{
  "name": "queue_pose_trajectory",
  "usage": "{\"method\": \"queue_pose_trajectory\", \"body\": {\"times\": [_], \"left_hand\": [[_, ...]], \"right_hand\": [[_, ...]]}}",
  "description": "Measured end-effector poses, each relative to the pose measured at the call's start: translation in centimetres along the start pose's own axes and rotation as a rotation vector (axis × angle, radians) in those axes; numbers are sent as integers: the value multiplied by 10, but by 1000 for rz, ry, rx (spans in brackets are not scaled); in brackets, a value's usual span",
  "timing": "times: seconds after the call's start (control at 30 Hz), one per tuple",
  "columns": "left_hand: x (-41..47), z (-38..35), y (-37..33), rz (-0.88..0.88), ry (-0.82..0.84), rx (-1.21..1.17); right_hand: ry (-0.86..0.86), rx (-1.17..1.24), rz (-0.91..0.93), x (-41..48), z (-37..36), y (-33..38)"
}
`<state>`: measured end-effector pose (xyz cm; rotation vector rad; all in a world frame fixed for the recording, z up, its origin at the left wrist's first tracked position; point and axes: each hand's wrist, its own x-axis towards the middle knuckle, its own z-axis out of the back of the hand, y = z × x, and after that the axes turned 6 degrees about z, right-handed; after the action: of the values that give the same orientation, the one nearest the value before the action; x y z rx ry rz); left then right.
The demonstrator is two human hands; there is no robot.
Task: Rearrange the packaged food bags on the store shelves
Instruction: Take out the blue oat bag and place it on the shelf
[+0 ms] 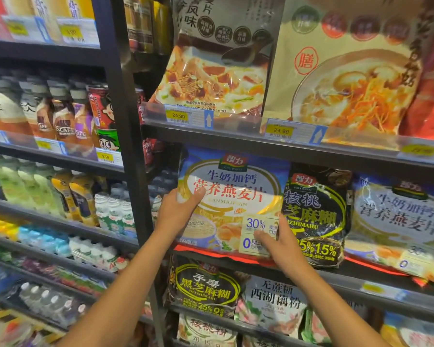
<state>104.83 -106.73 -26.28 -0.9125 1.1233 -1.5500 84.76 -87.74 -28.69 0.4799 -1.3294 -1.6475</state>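
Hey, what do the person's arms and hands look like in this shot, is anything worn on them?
The left forearm and right forearm are bare down to the frame's bottom edge; no sleeve shows. The left hand and right hand wear no gloves. No watch, bracelet or ring is visible on either.

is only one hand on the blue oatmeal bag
No, left hand and right hand both grip the blue oatmeal bag, at opposite edges.

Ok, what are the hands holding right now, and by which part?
Both grip the blue-and-white plastic oatmeal bag: the left hand pinches its left edge at mid-height, the right hand its lower right corner.
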Motion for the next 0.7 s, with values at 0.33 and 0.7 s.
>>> {"method": "queue_pose_trajectory", "body": {"times": [0.33,0.7], "left_hand": [[-59,-11,20,30,148,-212],[-155,-65,49,62,143,-321]], "right_hand": [[-30,24,-20,-40,24,-8],[-79,36,-117,-132,78,-40]]}}
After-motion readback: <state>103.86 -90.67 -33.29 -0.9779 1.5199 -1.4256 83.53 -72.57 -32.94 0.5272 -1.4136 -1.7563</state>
